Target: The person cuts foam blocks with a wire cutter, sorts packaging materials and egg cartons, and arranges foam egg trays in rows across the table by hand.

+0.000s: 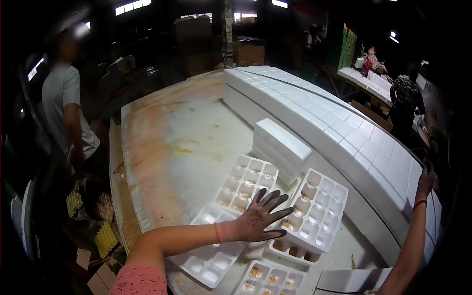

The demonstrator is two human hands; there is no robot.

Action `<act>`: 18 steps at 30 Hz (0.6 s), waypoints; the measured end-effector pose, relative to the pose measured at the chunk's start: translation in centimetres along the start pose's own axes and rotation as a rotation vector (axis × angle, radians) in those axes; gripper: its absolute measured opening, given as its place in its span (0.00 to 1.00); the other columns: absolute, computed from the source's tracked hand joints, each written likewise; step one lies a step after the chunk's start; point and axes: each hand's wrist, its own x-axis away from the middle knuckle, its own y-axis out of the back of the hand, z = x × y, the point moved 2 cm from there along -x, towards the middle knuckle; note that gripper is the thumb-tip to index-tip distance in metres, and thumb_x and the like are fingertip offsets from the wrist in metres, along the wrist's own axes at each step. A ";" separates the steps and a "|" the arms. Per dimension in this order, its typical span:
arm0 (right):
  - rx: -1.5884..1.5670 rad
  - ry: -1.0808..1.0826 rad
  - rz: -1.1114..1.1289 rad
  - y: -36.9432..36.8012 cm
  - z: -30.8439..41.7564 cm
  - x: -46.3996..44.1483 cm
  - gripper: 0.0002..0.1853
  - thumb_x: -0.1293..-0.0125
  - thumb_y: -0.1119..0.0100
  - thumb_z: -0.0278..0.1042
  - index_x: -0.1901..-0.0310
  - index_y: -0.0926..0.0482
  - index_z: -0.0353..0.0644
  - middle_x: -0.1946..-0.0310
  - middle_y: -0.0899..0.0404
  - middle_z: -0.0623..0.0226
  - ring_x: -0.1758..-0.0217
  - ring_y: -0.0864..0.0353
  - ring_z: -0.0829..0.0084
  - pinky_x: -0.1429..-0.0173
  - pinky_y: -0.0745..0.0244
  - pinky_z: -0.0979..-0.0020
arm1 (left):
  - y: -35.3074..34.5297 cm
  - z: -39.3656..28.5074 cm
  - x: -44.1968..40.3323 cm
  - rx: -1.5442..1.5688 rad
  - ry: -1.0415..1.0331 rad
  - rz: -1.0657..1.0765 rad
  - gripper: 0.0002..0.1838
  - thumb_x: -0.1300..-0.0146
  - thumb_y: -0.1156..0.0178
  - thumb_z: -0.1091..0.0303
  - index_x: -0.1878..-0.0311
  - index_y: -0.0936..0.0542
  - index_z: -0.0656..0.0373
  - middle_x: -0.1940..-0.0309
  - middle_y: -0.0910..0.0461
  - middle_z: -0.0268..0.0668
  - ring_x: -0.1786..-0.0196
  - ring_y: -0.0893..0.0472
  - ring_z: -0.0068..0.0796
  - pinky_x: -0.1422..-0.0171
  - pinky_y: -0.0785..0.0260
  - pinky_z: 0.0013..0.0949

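Observation:
My left hand (pixel 260 220), in a pinkish glove with dark fingertips, is spread out over several white foam trays. Its fingers point between a tray with rounded cells (pixel 322 209) on the right and another celled tray (pixel 248 179) behind. Straw-coloured bits lie in some cells. Below my left forearm is a foam piece with shallow hollows (pixel 216 263); one more tray (pixel 270 280) sits at the near edge. My right hand (pixel 426 186), also gloved, reaches to the far-right end of a long row of white foam boxes (pixel 339 125); its fingers are too dark to read.
A single white foam block (pixel 281 147) stands against the row on the stained table (pixel 167 132). One person (pixel 71 105) stands at the left, and others (pixel 407 101) are at a table at the back right. Yellow egg trays (pixel 105 239) lie low at the left.

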 end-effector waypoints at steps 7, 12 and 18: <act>-0.175 0.610 -0.262 -2.5 30.2 1.0 0.16 0.35 0.39 0.36 0.53 0.20 0.31 0.57 0.16 0.53 0.54 0.17 0.58 0.45 0.26 0.62 | 3.1 8.6 17.6 0.322 1.005 -0.162 0.51 0.38 0.43 0.37 0.27 0.48 0.69 0.27 0.48 0.57 0.23 0.48 0.49 0.23 0.54 0.51; 0.170 0.910 -0.392 -2.3 50.0 10.5 0.18 0.31 0.44 0.43 0.58 0.19 0.32 0.59 0.16 0.57 0.57 0.16 0.61 0.46 0.26 0.64 | 1.6 4.3 12.5 0.136 0.797 0.008 0.40 0.31 0.52 0.38 0.26 0.42 0.57 0.27 0.46 0.57 0.24 0.47 0.53 0.22 0.54 0.46; 0.629 0.983 -0.223 -2.1 61.3 22.4 0.12 0.37 0.42 0.36 0.52 0.19 0.53 0.56 0.16 0.71 0.49 0.19 0.65 0.41 0.29 0.62 | 6.1 2.3 2.9 1.906 0.776 -0.319 0.45 0.36 0.53 0.29 0.24 0.45 0.47 0.25 0.47 0.43 0.25 0.44 0.50 0.24 0.48 0.48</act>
